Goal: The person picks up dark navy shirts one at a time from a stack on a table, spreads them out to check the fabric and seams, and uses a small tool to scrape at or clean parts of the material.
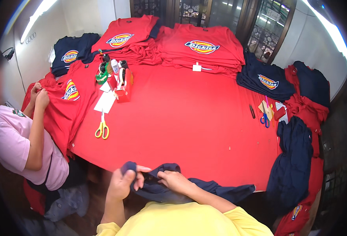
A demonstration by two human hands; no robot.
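A dark navy shirt [220, 190] lies bunched along the near edge of the red-covered table, in front of my yellow top. My left hand [123, 184] grips a fold of it, thumb up, with a bit of navy cloth rising above the fingers. Close by on the right, my right hand [176, 181] is closed on the cloth, thumb and fingers pinching an edge. Between the two hands the fabric is gathered, and which part of the shirt this is I cannot tell. The shirt's right end trails over the table edge.
Yellow-handled scissors [102, 129] and a red box of supplies [124, 91] stand left of centre. Blue scissors [265, 119] lie at the right. Red shirt stacks [205, 39] line the back; navy garments [289, 157] hang at the right edge. A co-worker [28, 137] handles a red shirt at left.
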